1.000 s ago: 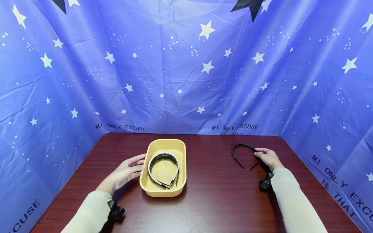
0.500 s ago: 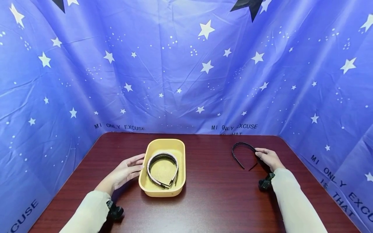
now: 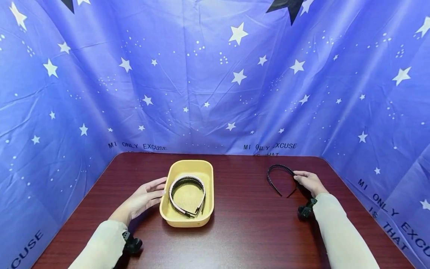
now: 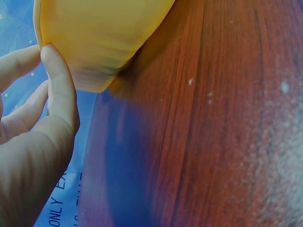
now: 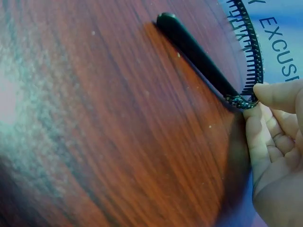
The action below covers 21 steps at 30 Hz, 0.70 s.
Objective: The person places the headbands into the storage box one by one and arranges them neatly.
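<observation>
On the left of the table stands a yellow plastic box. Headbands, one pale pink and at least one black with teeth, lie stacked inside it. My left hand touches the outside of the box's left wall with its fingers fairly straight. In the left wrist view, fingertips meet the wall close to the rim. Over on the right, my right hand pinches one side of a black toothed headband between thumb and fingers. The right wrist view shows one flat end of that headband near the tabletop.
The dark red wooden table spreads between the box and the black headband. A blue star-printed cloth hangs behind it and at both sides. Each wrist wears a black camera.
The black headband in my right hand has tilted very slightly, its arch a little higher. Both hands and the box otherwise keep their places.
</observation>
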Each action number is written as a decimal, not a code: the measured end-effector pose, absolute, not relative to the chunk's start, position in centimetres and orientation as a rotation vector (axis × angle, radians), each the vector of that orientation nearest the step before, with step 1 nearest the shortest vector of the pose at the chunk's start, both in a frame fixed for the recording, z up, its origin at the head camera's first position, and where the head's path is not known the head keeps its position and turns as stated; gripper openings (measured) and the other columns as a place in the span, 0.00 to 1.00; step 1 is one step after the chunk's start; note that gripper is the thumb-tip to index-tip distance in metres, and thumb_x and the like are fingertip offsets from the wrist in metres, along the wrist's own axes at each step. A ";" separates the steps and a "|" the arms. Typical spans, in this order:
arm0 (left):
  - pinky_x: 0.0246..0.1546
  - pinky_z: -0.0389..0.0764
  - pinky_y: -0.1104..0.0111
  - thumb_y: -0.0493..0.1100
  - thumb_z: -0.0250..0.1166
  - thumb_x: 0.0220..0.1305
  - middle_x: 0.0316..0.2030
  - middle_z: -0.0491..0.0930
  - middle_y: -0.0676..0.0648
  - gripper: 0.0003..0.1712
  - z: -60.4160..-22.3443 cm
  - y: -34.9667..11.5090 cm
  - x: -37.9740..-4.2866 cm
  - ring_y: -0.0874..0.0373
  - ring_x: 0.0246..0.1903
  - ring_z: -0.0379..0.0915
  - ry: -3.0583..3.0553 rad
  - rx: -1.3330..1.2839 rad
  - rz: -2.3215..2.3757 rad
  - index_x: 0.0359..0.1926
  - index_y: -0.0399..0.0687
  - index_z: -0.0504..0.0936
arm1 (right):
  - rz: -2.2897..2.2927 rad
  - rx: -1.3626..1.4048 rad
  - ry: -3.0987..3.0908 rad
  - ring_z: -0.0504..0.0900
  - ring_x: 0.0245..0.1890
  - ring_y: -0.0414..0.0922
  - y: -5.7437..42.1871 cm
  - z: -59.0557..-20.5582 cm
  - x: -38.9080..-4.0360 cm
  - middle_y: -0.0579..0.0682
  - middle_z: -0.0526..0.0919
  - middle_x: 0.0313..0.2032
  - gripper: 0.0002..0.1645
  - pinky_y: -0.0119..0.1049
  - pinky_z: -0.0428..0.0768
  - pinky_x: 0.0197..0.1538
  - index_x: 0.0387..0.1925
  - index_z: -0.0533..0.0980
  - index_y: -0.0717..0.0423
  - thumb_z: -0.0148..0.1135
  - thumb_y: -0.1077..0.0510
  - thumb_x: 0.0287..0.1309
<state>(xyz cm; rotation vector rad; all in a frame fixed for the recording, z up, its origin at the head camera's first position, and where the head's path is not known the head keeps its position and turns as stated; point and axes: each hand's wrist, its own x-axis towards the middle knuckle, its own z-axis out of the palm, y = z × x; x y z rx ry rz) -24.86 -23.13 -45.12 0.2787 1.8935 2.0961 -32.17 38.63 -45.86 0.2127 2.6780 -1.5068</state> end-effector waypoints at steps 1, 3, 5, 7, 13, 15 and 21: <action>0.55 0.79 0.63 0.31 0.60 0.70 0.66 0.66 0.32 0.40 -45.1 -23.1 -24.9 0.57 0.55 0.76 1.895 0.280 2.095 0.77 0.33 0.52 | -1.511 0.213 2.677 0.72 0.59 0.60 38.6 -45.9 -32.2 0.71 0.66 0.66 0.32 0.50 0.72 0.62 0.70 0.63 0.71 0.52 0.57 0.72; 0.55 0.79 0.63 0.31 0.60 0.70 0.65 0.66 0.32 0.40 -45.1 -23.2 -24.9 0.57 0.54 0.76 1.895 0.282 2.095 0.76 0.33 0.52 | -1.510 0.209 2.675 0.72 0.59 0.59 38.6 -45.9 -32.2 0.71 0.66 0.66 0.31 0.49 0.73 0.62 0.70 0.64 0.71 0.52 0.57 0.72; 0.55 0.79 0.63 0.31 0.60 0.70 0.65 0.67 0.32 0.39 -45.1 -23.2 -24.9 0.57 0.54 0.76 1.892 0.285 2.097 0.76 0.33 0.52 | -1.505 0.201 2.679 0.74 0.57 0.57 38.6 -45.7 -32.2 0.71 0.67 0.65 0.31 0.47 0.75 0.59 0.69 0.64 0.72 0.52 0.57 0.72; 0.54 0.79 0.63 0.31 0.60 0.70 0.65 0.67 0.32 0.39 -45.1 -23.1 -24.9 0.58 0.53 0.76 1.891 0.289 2.096 0.76 0.32 0.52 | -1.500 0.188 2.674 0.76 0.55 0.53 38.6 -45.6 -32.2 0.71 0.68 0.64 0.30 0.44 0.78 0.57 0.68 0.65 0.73 0.52 0.58 0.72; 0.54 0.80 0.63 0.30 0.59 0.70 0.64 0.68 0.34 0.39 -45.1 -23.1 -25.0 0.58 0.53 0.77 1.887 0.284 2.106 0.76 0.32 0.52 | -1.499 0.142 2.645 0.79 0.51 0.47 38.8 -45.2 -32.2 0.73 0.67 0.64 0.29 0.40 0.82 0.52 0.67 0.64 0.76 0.53 0.61 0.72; 0.54 0.80 0.63 0.30 0.59 0.70 0.63 0.69 0.35 0.39 -45.1 -23.1 -24.9 0.58 0.52 0.77 1.885 0.283 2.108 0.76 0.32 0.52 | -1.494 0.136 2.644 0.79 0.49 0.45 38.9 -45.2 -32.4 0.73 0.69 0.62 0.29 0.41 0.83 0.51 0.66 0.65 0.76 0.53 0.61 0.72; 0.54 0.80 0.63 0.30 0.59 0.70 0.63 0.70 0.36 0.39 -45.1 -23.1 -24.9 0.58 0.53 0.77 1.889 0.302 2.103 0.76 0.32 0.51 | -1.514 0.133 2.621 0.78 0.43 0.43 39.0 -45.2 -32.6 0.65 0.76 0.52 0.28 0.39 0.84 0.46 0.65 0.66 0.77 0.53 0.62 0.71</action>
